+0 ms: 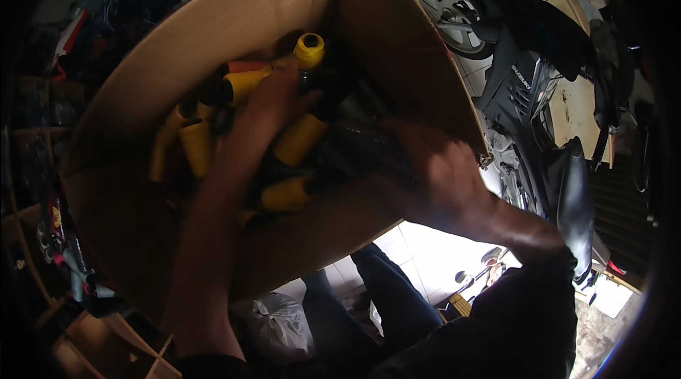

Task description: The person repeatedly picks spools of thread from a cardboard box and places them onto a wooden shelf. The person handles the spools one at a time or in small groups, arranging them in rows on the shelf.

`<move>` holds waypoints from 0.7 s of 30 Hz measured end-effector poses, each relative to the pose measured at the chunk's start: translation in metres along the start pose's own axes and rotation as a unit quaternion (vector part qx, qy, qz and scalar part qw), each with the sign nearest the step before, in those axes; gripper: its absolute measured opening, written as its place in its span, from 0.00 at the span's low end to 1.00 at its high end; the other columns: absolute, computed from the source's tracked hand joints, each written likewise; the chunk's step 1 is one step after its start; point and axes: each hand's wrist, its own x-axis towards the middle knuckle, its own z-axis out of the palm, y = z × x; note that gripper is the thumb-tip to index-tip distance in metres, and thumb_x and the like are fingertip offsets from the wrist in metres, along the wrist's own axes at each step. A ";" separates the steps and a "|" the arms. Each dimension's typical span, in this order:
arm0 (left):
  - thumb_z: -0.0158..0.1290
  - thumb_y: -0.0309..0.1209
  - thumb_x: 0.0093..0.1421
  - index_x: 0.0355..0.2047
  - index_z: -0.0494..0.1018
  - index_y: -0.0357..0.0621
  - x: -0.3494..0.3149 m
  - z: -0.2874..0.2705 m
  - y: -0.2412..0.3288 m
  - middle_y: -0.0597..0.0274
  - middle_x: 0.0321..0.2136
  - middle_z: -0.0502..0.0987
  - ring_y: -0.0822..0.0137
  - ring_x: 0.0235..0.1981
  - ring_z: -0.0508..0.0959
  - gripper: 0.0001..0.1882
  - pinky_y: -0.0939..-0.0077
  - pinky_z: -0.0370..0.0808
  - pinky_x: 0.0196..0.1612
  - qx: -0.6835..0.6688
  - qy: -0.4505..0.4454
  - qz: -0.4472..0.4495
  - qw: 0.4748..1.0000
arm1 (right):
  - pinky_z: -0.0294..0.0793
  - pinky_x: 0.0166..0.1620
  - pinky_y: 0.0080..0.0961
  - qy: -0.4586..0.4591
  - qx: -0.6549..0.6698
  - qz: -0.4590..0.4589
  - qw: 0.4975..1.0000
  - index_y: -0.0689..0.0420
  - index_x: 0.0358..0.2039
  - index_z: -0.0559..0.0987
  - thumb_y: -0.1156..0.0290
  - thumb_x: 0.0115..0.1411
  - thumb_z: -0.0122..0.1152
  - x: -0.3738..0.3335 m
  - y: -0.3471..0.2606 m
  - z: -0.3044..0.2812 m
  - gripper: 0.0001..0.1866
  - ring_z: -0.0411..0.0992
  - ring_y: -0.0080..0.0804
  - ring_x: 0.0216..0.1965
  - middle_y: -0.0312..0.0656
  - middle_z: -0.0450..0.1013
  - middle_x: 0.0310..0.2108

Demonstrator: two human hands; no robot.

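Observation:
A large cardboard box (234,24) stands open before me, with several yellow spools (196,146) of what looks like thread lying inside at different angles. My left hand (279,92) reaches in among them, blurred, its thumb apart from its fingers around a dark shape. Just beyond its fingers, a yellow spool (310,51) shows its round end, and an orange-red spool (245,66) lies to the left. My right hand (443,166) is bent down at the right side of the box, fingers curled into dark, faintly shiny material (358,131). Shadow hides what those fingertips hold.
A black motorbike (521,88) with a grey-rimmed wheel (447,10) stands right of the box. Wooden shelving (28,219) lines the left side. A whitish plastic bag (282,322) sits below the box near my legs, on a tiled floor (408,248).

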 end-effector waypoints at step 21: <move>0.54 0.37 0.66 0.62 0.64 0.35 -0.470 -0.074 0.028 0.40 0.60 0.70 0.49 0.56 0.75 0.28 0.47 0.75 0.56 -0.869 0.425 0.158 0.197 | 0.66 0.57 0.42 0.361 0.062 -0.051 0.929 0.66 0.61 0.64 0.53 0.58 0.69 0.002 -0.012 0.029 0.40 0.66 0.45 0.56 0.53 0.66 0.54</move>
